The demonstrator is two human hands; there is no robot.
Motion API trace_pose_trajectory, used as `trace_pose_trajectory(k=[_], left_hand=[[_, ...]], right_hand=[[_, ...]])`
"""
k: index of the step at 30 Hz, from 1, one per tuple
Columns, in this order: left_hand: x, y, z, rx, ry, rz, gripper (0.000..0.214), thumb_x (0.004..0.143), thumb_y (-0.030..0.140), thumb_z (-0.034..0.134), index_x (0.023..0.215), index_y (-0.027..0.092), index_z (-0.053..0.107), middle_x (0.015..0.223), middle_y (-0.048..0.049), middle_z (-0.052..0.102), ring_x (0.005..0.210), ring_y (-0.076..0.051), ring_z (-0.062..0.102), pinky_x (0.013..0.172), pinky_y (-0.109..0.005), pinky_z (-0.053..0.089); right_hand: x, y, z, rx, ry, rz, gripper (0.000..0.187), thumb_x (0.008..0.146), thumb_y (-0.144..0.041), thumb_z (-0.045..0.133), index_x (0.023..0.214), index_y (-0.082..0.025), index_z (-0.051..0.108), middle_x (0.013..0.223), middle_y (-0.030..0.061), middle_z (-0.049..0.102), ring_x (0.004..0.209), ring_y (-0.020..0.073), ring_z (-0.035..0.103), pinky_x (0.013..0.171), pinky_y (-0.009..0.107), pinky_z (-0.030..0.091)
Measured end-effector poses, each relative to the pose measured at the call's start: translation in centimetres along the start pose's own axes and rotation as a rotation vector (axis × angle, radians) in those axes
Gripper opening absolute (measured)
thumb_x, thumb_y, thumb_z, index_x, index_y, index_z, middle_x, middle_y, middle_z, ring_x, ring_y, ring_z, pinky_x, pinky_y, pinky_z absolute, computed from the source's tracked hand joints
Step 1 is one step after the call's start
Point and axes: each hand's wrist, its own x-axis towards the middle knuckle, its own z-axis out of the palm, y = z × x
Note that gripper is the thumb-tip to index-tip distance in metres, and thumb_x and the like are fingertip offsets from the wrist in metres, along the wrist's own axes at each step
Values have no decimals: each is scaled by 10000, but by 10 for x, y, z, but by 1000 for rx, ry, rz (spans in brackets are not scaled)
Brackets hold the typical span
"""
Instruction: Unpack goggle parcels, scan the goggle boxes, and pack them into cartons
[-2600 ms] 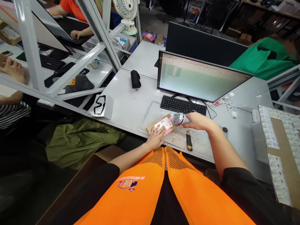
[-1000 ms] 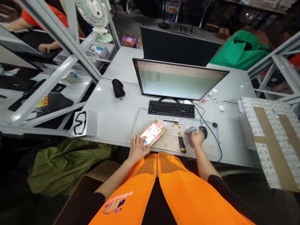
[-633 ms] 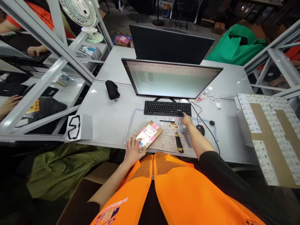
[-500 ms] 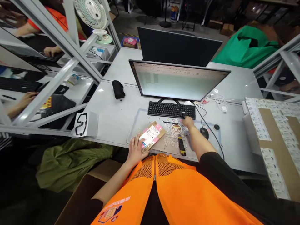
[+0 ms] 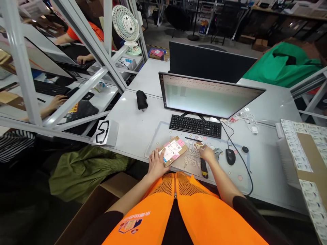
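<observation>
Our left hand [image 5: 156, 164] lies spread and flat, fingers pressing down on the near corner of a small cardboard parcel [image 5: 173, 150] with a pink and white label. The parcel sits on a clear desk mat [image 5: 153, 143], close to the front edge of the desk [image 5: 133, 124]. Our right hand [image 5: 207, 153] is just beside it, fingers loosely curled, holding nothing we can see. A small grey object [image 5: 217, 150] sits just past those fingers, too hidden to name.

A yellow and black box cutter [image 5: 203, 168] lies right under the right hand. A careless move could knock it, and if any blade is out, which we can't tell from here, it could nick our fingers. A thin pen [image 5: 191, 139] lies just beyond the parcel and could roll if bumped. The mouse [image 5: 230, 157] and its cable [image 5: 247, 173] sit close on the right, where a sweep of the arm could snag them. If our left hand drags the parcel toward us, it could slip off the edge and drop toward the open cardboard box [image 5: 112, 185] on the floor below.
</observation>
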Motion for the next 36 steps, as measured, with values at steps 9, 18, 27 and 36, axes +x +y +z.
trace_pose_trajectory(k=[9,18,27,36], left_hand=[[75,-59,-42,86,-251,388,1168,686,328,886,1721,254,350,1743,-171,345,1631,-416,277,1291,-552,344],[88,-58,-24,47,-219,394,1282,714,684,896,1755,263,279,1844,-169,109,1681,-513,29,1329,-686,168],[84,-62,-13,-64,-107,410,1214,728,653,897,1718,210,352,1769,-179,316,1660,-470,153,1352,-617,180],[83,-64,-10,-127,-94,409,1202,713,642,898,1709,236,360,1760,-165,333,1648,-462,178,1343,-612,181]], right_hand=[[-57,36,96,11,251,-5,610,960,-210,536,1558,-94,551,1412,231,652,1287,346,650,1047,390,513],[-45,-13,22,592,-3,-183,361,991,-494,431,850,-228,630,645,16,668,596,216,655,619,292,479],[-32,-68,-12,247,90,-340,445,1039,-545,513,754,-225,633,662,45,687,712,212,637,673,277,377],[-43,-73,-9,169,14,-363,445,1061,-503,491,828,-191,707,696,59,704,718,202,644,688,258,407]])
